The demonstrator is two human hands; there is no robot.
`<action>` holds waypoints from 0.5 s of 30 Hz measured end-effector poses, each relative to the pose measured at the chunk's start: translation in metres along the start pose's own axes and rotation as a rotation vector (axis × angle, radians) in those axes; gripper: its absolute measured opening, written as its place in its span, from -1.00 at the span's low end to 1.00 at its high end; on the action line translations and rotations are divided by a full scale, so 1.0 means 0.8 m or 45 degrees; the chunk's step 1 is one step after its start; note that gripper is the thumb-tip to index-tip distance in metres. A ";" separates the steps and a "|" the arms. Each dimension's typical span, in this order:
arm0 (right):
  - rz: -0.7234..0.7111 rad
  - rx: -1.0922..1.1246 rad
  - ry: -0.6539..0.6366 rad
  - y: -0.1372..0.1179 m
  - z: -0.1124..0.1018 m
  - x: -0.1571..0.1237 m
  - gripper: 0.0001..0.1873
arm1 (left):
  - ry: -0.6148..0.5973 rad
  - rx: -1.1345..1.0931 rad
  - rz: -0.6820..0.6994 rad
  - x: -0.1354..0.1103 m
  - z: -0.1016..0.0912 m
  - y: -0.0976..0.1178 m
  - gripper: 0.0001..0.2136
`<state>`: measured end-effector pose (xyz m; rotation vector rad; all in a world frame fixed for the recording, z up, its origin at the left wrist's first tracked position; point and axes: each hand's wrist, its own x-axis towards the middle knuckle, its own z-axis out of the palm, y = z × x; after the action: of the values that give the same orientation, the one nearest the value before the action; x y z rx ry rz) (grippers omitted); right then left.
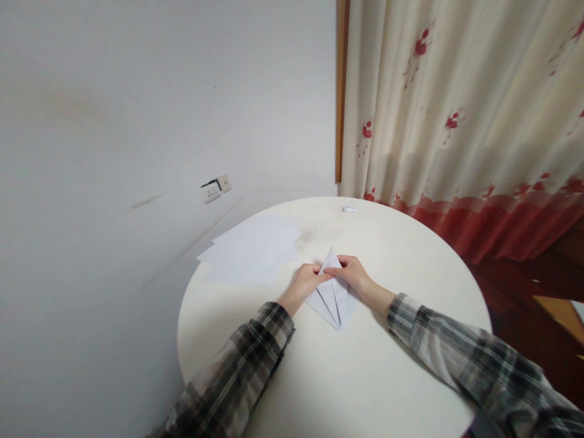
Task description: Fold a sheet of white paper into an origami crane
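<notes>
A white sheet of folded paper (pixel 326 300) lies at the middle of the round white table, shaped like a kite with slanting creases that meet at its near point. My left hand (pixel 305 282) pinches its left edge, thumb on top. From the other side my right hand (pixel 354 274) grips the right edge, its thumb pressed on the upper face close to the left thumb. The paper's far tip sticks up beyond both hands. Most of the fingertips under the paper are hidden.
Loose white sheets (pixel 255 246) are spread at the table's back left. A crumpled bit of paper (pixel 349 208) rests near the far rim of the table (pixel 424 255). A wall with a socket (pixel 210 192) is at left; a floral curtain (pixel 438 121) hangs behind at right.
</notes>
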<state>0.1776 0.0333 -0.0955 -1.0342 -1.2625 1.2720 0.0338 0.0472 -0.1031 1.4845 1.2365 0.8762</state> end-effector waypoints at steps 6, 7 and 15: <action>-0.008 0.107 0.040 -0.005 0.003 -0.004 -0.69 | 0.006 -0.046 0.021 -0.001 0.003 -0.004 -0.78; 0.002 0.115 0.050 -0.005 0.003 -0.004 -0.69 | -0.001 -0.052 0.027 -0.001 0.003 -0.004 -0.78; 0.007 0.116 0.071 -0.008 0.005 -0.005 -0.62 | -0.143 -0.190 0.116 -0.005 -0.020 0.020 -0.69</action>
<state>0.1746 0.0288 -0.0887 -1.0021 -1.1499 1.2841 0.0224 0.0472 -0.0834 1.4584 1.0067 0.9125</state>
